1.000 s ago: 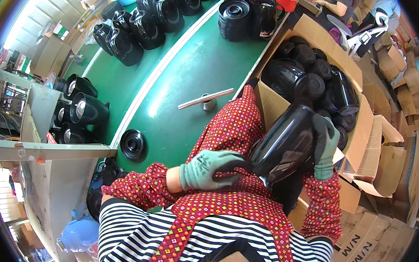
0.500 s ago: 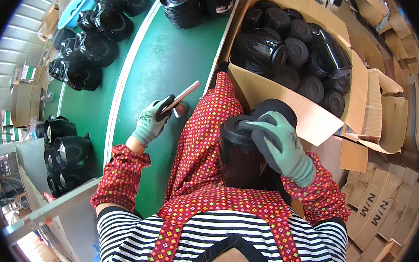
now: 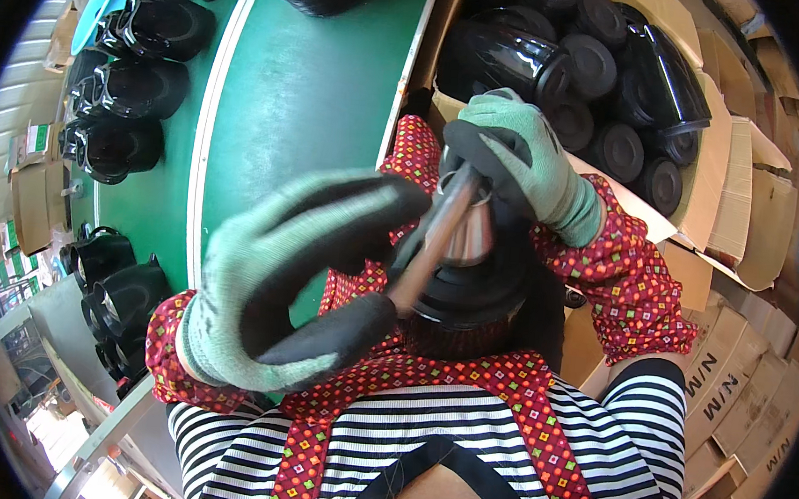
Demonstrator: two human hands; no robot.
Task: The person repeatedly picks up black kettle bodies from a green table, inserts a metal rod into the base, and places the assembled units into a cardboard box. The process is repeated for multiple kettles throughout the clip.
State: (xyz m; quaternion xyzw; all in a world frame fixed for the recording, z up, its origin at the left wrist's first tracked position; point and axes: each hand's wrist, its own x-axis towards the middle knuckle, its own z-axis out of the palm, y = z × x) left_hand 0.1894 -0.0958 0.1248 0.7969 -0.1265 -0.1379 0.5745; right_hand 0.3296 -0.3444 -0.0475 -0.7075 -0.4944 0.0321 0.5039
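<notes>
From the head camera, the left hand (image 3: 294,279) wears a green glove with black fingertips. It is up close to the camera and a bit blurry. Its fingers are closed around a thin stick-like tool (image 3: 433,243). The tool points up and to the right, and its far end reaches the top of a black jug (image 3: 471,293).

The jug sits in the person's lap, against the red patterned apron (image 3: 408,382). Its round opening faces up. The right hand (image 3: 519,160), in the same kind of glove, is curled over the jug's far rim and holds it tight so it stays put.

Past the right hand, at the right edge of the green table (image 3: 309,92), there is an open cardboard box (image 3: 715,180) full of the same black jugs (image 3: 572,85). More black jugs (image 3: 135,88) stand in a line along the left edge of the table.

The work on this jug looks like it is in the middle, I think. The tool is at the opening, so the job on the rim or inside seems begun but not finished. The jug has not been put down yet. The many jugs in the box may be waiting for their turn, but I cannot tell which ones are done.
</notes>
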